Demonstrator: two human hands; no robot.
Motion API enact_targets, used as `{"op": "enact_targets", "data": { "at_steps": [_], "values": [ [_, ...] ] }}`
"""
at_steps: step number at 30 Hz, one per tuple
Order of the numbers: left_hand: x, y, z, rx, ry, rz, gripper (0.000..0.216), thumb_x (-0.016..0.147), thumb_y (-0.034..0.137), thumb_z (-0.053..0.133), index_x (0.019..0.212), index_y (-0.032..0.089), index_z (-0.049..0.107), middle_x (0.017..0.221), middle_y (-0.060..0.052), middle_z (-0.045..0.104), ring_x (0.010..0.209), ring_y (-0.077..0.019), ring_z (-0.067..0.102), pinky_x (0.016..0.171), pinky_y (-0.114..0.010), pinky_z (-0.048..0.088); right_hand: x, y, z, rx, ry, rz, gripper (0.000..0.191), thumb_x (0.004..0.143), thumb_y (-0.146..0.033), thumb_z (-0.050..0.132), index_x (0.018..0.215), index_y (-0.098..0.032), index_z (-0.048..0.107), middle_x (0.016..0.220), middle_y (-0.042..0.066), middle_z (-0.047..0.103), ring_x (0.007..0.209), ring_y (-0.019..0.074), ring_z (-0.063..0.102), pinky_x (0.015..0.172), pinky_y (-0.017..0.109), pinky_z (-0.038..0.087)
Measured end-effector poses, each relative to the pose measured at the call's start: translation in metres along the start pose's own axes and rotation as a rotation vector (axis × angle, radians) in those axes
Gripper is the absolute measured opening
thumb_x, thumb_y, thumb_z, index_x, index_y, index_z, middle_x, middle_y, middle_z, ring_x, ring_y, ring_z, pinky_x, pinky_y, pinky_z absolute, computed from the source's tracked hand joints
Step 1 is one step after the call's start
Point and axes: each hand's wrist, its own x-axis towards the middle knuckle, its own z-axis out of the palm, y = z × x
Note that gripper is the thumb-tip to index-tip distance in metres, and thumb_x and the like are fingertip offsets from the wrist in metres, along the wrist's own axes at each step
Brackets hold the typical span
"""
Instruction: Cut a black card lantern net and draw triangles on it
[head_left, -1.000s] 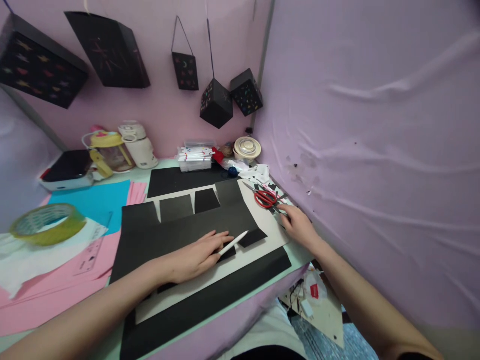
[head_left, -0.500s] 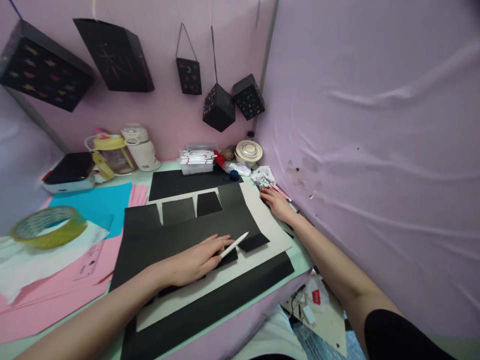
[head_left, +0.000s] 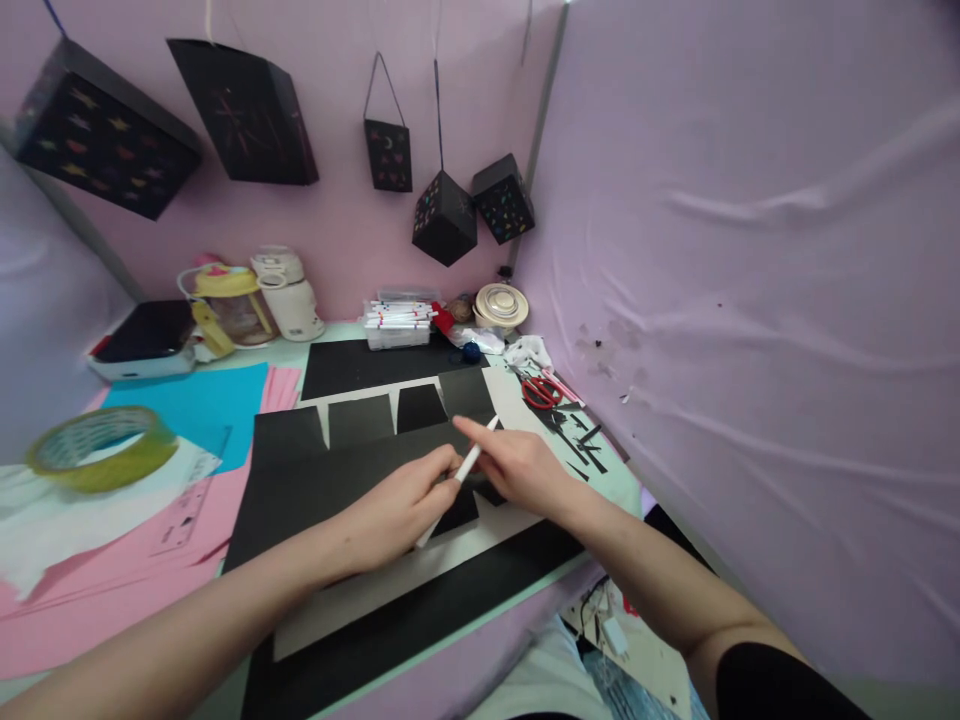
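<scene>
A slim white pen [head_left: 469,462], pointed at its upper end, lies slantwise between my two hands. My left hand [head_left: 405,510] pinches it about the middle with thumb and bent index finger, above black paper [head_left: 307,480]. From the right, my right hand [head_left: 525,475] comes up against the pen's upper part, its index finger stretched out behind the pen; its other fingers are partly hidden. The black paper has cut flaps along its edges and lies on a larger white sheet [head_left: 322,610].
Red-handled scissors [head_left: 541,393] and black paper scraps [head_left: 581,440] lie at the right. A tape roll [head_left: 101,450] rests on papers at left. A marker box [head_left: 397,325] and white bottle [head_left: 289,295] stand at the back. Black boxes [head_left: 444,220] hang above.
My right hand has left the red scissors and moved left to the pen. The pen now stands more steeply, and its lower end shows below my left hand.
</scene>
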Motion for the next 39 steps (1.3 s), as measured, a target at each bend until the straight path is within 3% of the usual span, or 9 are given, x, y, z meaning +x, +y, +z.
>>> {"op": "enact_targets", "data": {
  "at_steps": [2, 4, 9, 12, 18, 22, 27, 33, 39],
  "values": [
    [-0.001, 0.008, 0.000, -0.019, -0.014, -0.001, 0.033, 0.097, 0.047, 0.034, 0.097, 0.023, 0.057, 0.096, -0.001, 0.066, 0.086, -0.0199, 0.061, 0.081, -0.032, 0.048, 0.007, -0.003, 0.004, -0.059, 0.012, 0.007, 0.022, 0.091, -0.030, 0.055, 0.108, -0.027, 0.069, 0.085, 0.005, 0.069, 0.077, 0.0209, 0.061, 0.077, 0.032, 0.045],
    [-0.002, 0.012, -0.005, -0.022, -0.048, -0.013, 0.035, 0.097, 0.050, 0.035, 0.102, 0.024, 0.059, 0.101, -0.001, 0.067, 0.091, -0.0209, 0.062, 0.084, -0.033, 0.047, 0.013, 0.001, 0.004, -0.041, 0.092, 0.062, 0.017, 0.093, -0.036, 0.055, 0.092, -0.025, 0.067, 0.079, 0.005, 0.067, 0.072, 0.0188, 0.059, 0.073, 0.031, 0.043],
    [-0.001, 0.005, -0.023, 0.149, -0.140, -0.015, 0.040, 0.093, 0.055, 0.044, 0.120, 0.029, 0.059, 0.120, -0.003, 0.066, 0.107, -0.0250, 0.062, 0.093, -0.037, 0.046, 0.027, 0.025, -0.006, 0.416, 0.299, 0.304, 0.035, 0.095, -0.055, 0.045, 0.097, -0.024, 0.061, 0.056, -0.003, 0.057, 0.045, 0.0126, 0.047, 0.047, 0.025, 0.035],
    [0.005, -0.003, -0.027, 0.342, -0.239, 0.036, 0.045, 0.089, 0.051, 0.054, 0.127, 0.026, 0.057, 0.139, -0.008, 0.056, 0.125, -0.0294, 0.053, 0.102, -0.040, 0.042, 0.038, 0.041, -0.012, 0.625, 0.412, 0.356, 0.044, 0.090, -0.062, 0.049, 0.094, -0.020, 0.064, 0.048, -0.004, 0.051, 0.039, 0.0094, 0.037, 0.042, 0.025, 0.026],
    [0.026, -0.018, -0.015, 0.595, -0.352, 0.159, 0.051, 0.086, 0.046, 0.063, 0.128, 0.017, 0.058, 0.150, -0.018, 0.043, 0.140, -0.0351, 0.037, 0.115, -0.049, 0.026, 0.060, 0.063, -0.016, 0.861, 0.699, 0.413, 0.028, 0.080, -0.047, 0.066, 0.076, -0.019, 0.059, 0.044, -0.008, 0.040, 0.040, 0.0065, 0.029, 0.043, 0.023, 0.022],
    [0.042, -0.031, -0.004, 0.634, -0.330, 0.163, 0.065, 0.090, 0.054, 0.055, 0.140, 0.013, 0.048, 0.153, -0.021, 0.036, 0.144, -0.0357, 0.029, 0.115, -0.050, 0.027, 0.068, 0.070, -0.012, 0.970, 0.733, 0.453, 0.031, 0.071, -0.037, 0.075, 0.075, -0.022, 0.048, 0.046, -0.008, 0.045, 0.041, 0.0058, 0.030, 0.043, 0.021, 0.021],
    [0.061, -0.063, -0.001, 0.673, -0.227, 0.208, 0.072, 0.090, 0.064, 0.047, 0.148, 0.023, 0.038, 0.160, -0.016, 0.023, 0.148, -0.0356, 0.017, 0.116, -0.056, 0.020, 0.066, 0.084, -0.002, 0.943, 0.714, 0.466, 0.038, 0.066, -0.037, 0.083, 0.076, -0.022, 0.050, 0.051, -0.009, 0.044, 0.044, 0.0055, 0.034, 0.042, 0.019, 0.023],
    [0.068, -0.098, 0.000, 0.692, -0.132, 0.296, 0.077, 0.086, 0.070, 0.049, 0.149, 0.028, 0.038, 0.160, -0.015, 0.025, 0.147, -0.0374, 0.017, 0.114, -0.061, 0.017, 0.059, 0.097, -0.008, 0.887, 0.744, 0.486, 0.030, 0.070, -0.032, 0.081, 0.073, -0.020, 0.054, 0.052, -0.007, 0.045, 0.047, 0.0058, 0.035, 0.044, 0.020, 0.024],
    [0.068, -0.105, 0.006, 0.650, -0.059, 0.335, 0.073, 0.086, 0.068, 0.051, 0.146, 0.028, 0.042, 0.158, -0.015, 0.030, 0.147, -0.0380, 0.020, 0.113, -0.062, 0.015, 0.061, 0.096, 0.000, 0.865, 0.667, 0.570, 0.024, 0.069, -0.025, 0.080, 0.079, -0.019, 0.058, 0.055, -0.006, 0.050, 0.050, 0.0065, 0.040, 0.048, 0.020, 0.029]
  ]
}}
